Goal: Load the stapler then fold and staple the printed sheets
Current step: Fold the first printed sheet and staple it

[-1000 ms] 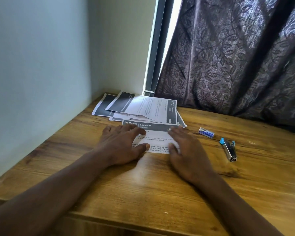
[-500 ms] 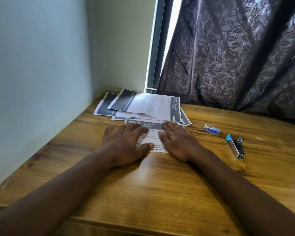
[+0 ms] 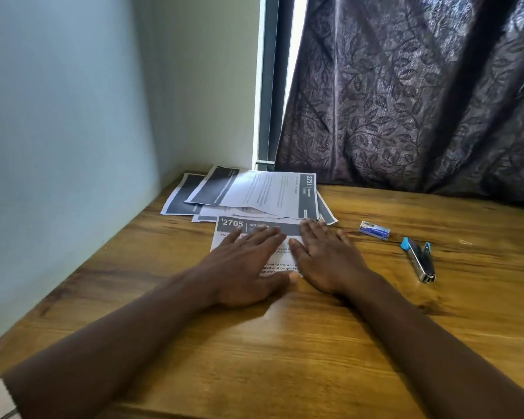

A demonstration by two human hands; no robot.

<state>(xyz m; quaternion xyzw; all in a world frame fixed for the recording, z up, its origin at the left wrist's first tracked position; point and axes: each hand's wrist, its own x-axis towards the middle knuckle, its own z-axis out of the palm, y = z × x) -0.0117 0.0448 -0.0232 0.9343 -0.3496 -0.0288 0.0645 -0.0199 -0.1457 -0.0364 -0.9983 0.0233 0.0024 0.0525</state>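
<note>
A folded printed sheet (image 3: 233,226) headed 2705 lies flat on the wooden desk (image 3: 285,343). My left hand (image 3: 245,267) presses palm-down on its middle and lower part, fingers spread. My right hand (image 3: 327,258) lies flat on the sheet's right side, fingers pointing away from me. Neither hand grips anything. Behind the sheet is a loose pile of printed sheets (image 3: 254,195), the top one marked 2731. A small blue-and-silver stapler (image 3: 419,261) lies to the right, apart from both hands. A blue-and-white staple box (image 3: 374,230) sits between the pile and the stapler.
A pale wall (image 3: 58,146) runs along the desk's left side and meets the back wall at the corner. A dark patterned curtain (image 3: 421,95) hangs behind the desk on the right, beside a window frame (image 3: 268,86).
My right hand slid left and up onto the folded sheet beside my left hand. My left hand shifted rightward over the sheet, uncovering the 2705 heading. Stapler and staple box stayed put.
</note>
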